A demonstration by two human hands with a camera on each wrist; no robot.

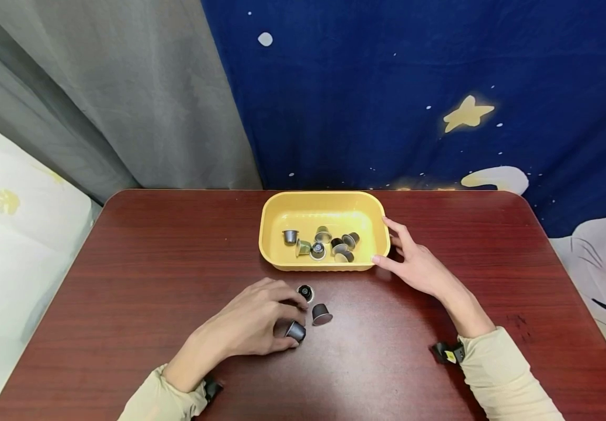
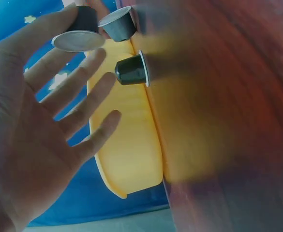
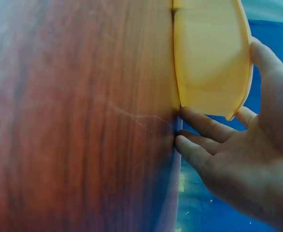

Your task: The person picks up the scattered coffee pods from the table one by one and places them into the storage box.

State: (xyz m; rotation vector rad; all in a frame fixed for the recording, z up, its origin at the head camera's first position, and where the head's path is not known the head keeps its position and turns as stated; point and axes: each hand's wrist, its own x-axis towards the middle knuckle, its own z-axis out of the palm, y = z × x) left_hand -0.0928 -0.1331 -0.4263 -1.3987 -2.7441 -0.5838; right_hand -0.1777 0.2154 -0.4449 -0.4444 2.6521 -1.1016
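My left hand (image 1: 247, 318) pinches a dark coffee capsule (image 1: 295, 331) between thumb and index finger, low over the table; its other fingers are spread in the left wrist view. Just past these fingertips are two more coffee capsules: one black with its rim on the table (image 1: 322, 314), another (image 1: 305, 293) closer to the container. My right hand (image 1: 415, 263) holds the right end of a yellow plastic container (image 1: 268, 257), thumb on the front rim and fingers along the side. Inside it lie several capsules (image 1: 317, 251), dark ones and a green one (image 1: 303, 248).
The reddish-brown wooden table (image 1: 176, 263) has rounded back corners, and the container stands near its back edge. Behind hang a grey curtain (image 1: 176, 88) and a blue curtain (image 1: 360, 88) with stars. Dark straps circle both wrists at the sleeves.
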